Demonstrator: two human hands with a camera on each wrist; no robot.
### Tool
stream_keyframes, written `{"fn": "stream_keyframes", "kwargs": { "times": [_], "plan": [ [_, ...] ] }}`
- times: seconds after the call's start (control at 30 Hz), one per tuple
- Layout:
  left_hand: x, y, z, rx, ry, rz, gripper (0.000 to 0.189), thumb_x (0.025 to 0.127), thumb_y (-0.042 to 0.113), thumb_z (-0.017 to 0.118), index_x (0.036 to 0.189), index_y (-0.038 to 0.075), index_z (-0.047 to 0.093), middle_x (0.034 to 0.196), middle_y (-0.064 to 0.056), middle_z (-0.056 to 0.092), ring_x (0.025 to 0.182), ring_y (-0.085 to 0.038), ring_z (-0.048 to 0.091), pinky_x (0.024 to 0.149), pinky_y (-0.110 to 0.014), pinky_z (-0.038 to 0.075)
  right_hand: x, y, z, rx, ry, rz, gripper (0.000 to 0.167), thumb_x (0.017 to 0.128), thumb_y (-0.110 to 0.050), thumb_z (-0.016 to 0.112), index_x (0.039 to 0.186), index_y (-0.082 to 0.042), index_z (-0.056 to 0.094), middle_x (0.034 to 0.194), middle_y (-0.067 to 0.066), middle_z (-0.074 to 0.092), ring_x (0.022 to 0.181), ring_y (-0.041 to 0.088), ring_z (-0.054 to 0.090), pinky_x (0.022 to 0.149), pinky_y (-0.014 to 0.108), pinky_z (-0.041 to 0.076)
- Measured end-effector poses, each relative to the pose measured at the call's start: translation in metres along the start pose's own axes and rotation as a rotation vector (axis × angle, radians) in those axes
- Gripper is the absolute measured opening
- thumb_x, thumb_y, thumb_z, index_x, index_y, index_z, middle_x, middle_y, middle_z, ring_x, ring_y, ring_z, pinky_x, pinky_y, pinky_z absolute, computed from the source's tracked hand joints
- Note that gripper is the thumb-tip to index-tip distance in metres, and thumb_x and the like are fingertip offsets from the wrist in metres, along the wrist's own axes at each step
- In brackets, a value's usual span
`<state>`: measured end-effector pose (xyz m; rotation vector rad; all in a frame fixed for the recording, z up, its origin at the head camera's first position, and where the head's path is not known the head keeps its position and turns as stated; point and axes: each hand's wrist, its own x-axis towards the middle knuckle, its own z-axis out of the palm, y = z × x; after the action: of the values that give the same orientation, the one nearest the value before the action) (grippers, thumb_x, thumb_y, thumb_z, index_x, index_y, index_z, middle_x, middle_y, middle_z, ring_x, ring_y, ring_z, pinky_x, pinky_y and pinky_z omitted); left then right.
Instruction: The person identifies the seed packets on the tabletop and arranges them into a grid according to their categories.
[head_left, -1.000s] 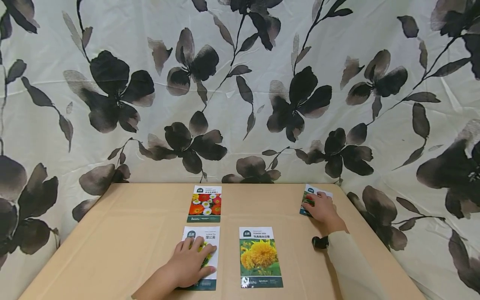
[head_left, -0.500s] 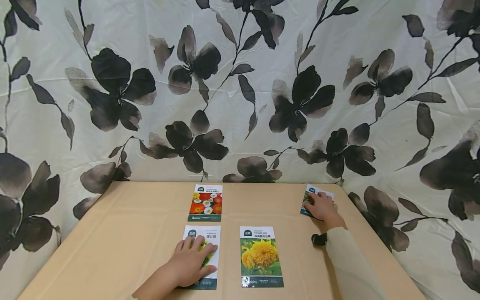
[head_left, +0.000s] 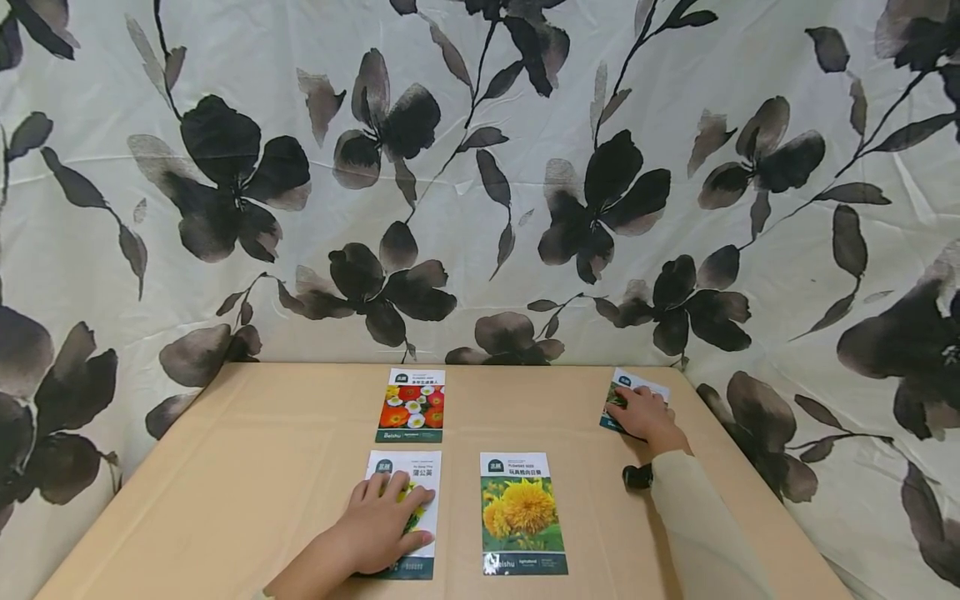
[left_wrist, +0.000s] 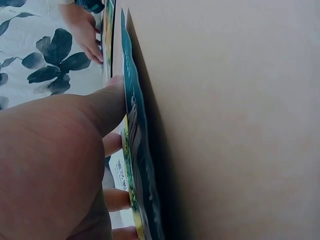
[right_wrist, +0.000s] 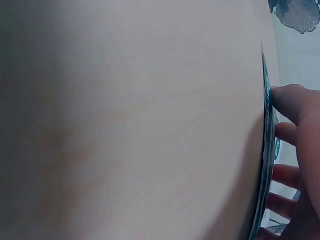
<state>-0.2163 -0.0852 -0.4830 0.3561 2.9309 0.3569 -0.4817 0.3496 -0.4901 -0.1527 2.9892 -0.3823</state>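
Observation:
My left hand (head_left: 378, 525) rests fingers spread on a white seed packet (head_left: 426, 500) with yellow flowers and a dark green bottom band. In the left wrist view, the thumb and fingertips press on the face of this packet (left_wrist: 137, 130). At the table's far right, my right hand (head_left: 647, 415) lies on another seed packet (head_left: 617, 382), covering most of its picture. The right wrist view shows thumb and fingertips on that packet's face (right_wrist: 267, 135), its edge toward the camera. A sunflower seed packet (head_left: 522, 517) lies between the hands, and one with red and white flowers (head_left: 411, 407) lies behind the left hand.
The tan table (head_left: 225, 483) ends at a white cloth backdrop (head_left: 480, 200) printed with dark flowers. A black band (head_left: 637, 477) sits at the right wrist, by a light sleeve (head_left: 701, 525).
Both hands stay in place on their packets, and the packets keep their places on the table. Only the head view shifts slightly.

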Motion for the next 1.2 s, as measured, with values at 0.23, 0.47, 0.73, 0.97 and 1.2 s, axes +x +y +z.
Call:
{"fn": "stream_keyframes", "kwargs": {
  "times": [0.23, 0.47, 0.73, 0.97, 1.2],
  "plan": [
    [0.000, 0.000, 0.001, 0.000, 0.000, 0.000, 0.064, 0.090, 0.064, 0.065, 0.143, 0.028, 0.058, 0.141, -0.015, 0.051, 0.129, -0.045, 0.043, 0.107, -0.074, 0.031, -0.003, -0.006, -0.003, 0.003, -0.013, -0.006, 0.064, 0.104, -0.049, 0.048, 0.154, -0.009, 0.042, 0.154, 0.033, 0.032, 0.140, 0.060, 0.027, 0.105, 0.080, 0.026],
    [0.000, -0.001, 0.002, -0.002, 0.002, 0.002, 0.064, 0.090, 0.064, 0.065, 0.143, 0.029, 0.057, 0.142, -0.015, 0.050, 0.130, -0.046, 0.042, 0.107, -0.074, 0.030, -0.005, -0.007, -0.003, 0.020, -0.038, 0.005, 0.063, 0.103, -0.051, 0.050, 0.151, -0.010, 0.045, 0.153, 0.033, 0.029, 0.140, 0.058, 0.025, 0.106, 0.082, 0.022],
    [0.000, -0.002, 0.004, -0.008, 0.007, 0.000, 0.064, 0.090, 0.064, 0.065, 0.142, 0.029, 0.057, 0.146, -0.016, 0.049, 0.131, -0.045, 0.041, 0.107, -0.073, 0.030, -0.011, -0.011, -0.005, 0.025, -0.043, 0.012, 0.062, 0.103, -0.051, 0.050, 0.150, -0.011, 0.045, 0.152, 0.032, 0.029, 0.139, 0.058, 0.025, 0.108, 0.082, 0.018],
    [-0.001, -0.002, 0.004, -0.026, 0.005, -0.007, 0.064, 0.089, 0.063, 0.067, 0.142, 0.028, 0.058, 0.147, -0.017, 0.048, 0.131, -0.044, 0.040, 0.109, -0.073, 0.029, -0.012, -0.013, -0.007, 0.024, -0.054, 0.007, 0.060, 0.103, -0.049, 0.051, 0.150, -0.011, 0.047, 0.152, 0.033, 0.030, 0.139, 0.058, 0.026, 0.108, 0.082, 0.019],
    [-0.002, 0.001, 0.002, -0.015, 0.001, -0.015, 0.063, 0.089, 0.062, 0.067, 0.142, 0.028, 0.058, 0.146, -0.015, 0.049, 0.130, -0.042, 0.040, 0.109, -0.071, 0.029, -0.014, -0.013, -0.007, 0.038, -0.062, 0.010, 0.062, 0.103, -0.051, 0.051, 0.152, -0.012, 0.045, 0.154, 0.030, 0.030, 0.140, 0.056, 0.027, 0.108, 0.078, 0.022]
  ]
}}
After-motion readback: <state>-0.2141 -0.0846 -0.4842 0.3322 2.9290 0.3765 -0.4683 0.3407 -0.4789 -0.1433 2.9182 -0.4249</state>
